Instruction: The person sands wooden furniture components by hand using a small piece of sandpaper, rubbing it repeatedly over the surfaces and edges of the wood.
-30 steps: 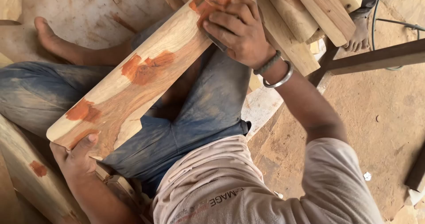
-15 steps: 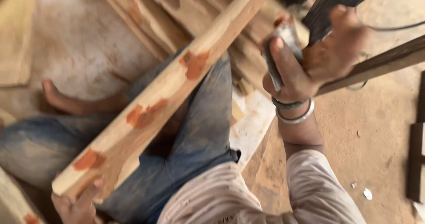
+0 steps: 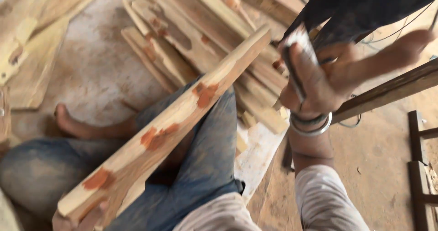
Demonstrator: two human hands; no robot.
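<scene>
The right hand's fingers (image 3: 365, 64) are curling around a small dark block with a pale worn edge (image 3: 294, 57), gripping it while one finger is stretching out toward the upper right; the picture is blurred here, so what kind of block it is cannot be told. The right hand (image 3: 328, 82) is hanging raised in the air, apart from the wood, just to the right of the plank's far end. Two metal bangles (image 3: 310, 123) are sitting on its wrist, above a pale sleeve (image 3: 326, 199).

At the bottom left edge, the left hand (image 3: 75, 219) is showing only in part, its fingers closing around the near end of a long wooden plank (image 3: 169, 126). How tightly they are wrapping it cannot be told, since most of the hand is lying out of view. The plank is pale with orange-red patches and is slanting from the lower left up to the middle of the picture, resting across the person's lap on blue jeans (image 3: 205, 167).

Beyond the plank's far end, a heap of similar wooden strips (image 3: 191, 34) is lying on the dusty floor (image 3: 96, 71). A bare foot (image 3: 68, 121) is resting on the floor to the left of the knee. Flat boards (image 3: 32, 44) are lying at the far left. A dark wooden rail (image 3: 388, 91) is running behind the right hand, and a dark frame (image 3: 417, 167) is standing at the right edge.
</scene>
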